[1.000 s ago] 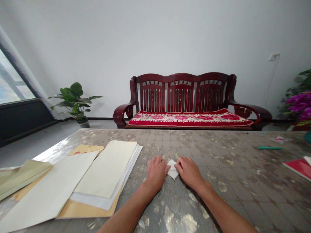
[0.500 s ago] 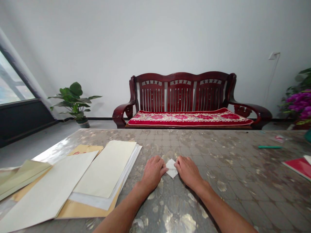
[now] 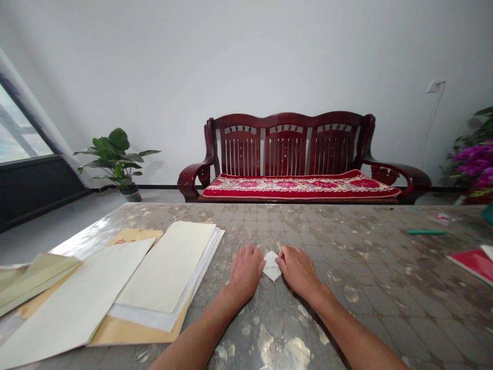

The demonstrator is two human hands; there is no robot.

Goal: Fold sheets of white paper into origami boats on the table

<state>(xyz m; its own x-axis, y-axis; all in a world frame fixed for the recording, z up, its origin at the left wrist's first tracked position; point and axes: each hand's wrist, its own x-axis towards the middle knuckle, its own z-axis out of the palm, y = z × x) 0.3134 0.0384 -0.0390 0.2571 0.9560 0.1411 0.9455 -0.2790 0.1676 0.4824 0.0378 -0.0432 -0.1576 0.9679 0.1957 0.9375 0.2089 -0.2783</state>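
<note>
A small folded white paper (image 3: 271, 266) lies on the patterned table (image 3: 346, 257) between my two hands. My left hand (image 3: 246, 271) rests palm down on the paper's left edge, its fingers bent onto it. My right hand (image 3: 297, 271) presses the paper's right edge the same way, fingers curled inward. Both forearms reach in from the bottom of the view. The paper's outer corners are hidden under my fingers.
Left of my hands lies a stack of cream and white sheets (image 3: 169, 267) on a brown envelope (image 3: 131, 331). A green pen (image 3: 427, 232) and a red booklet (image 3: 475, 262) sit far right. Beyond the table stand a wooden bench (image 3: 296, 159) and potted plants (image 3: 117, 156).
Both hands and the small paper sit slightly higher in the picture, as does the rest of the scene. Their hold on the paper looks the same.
</note>
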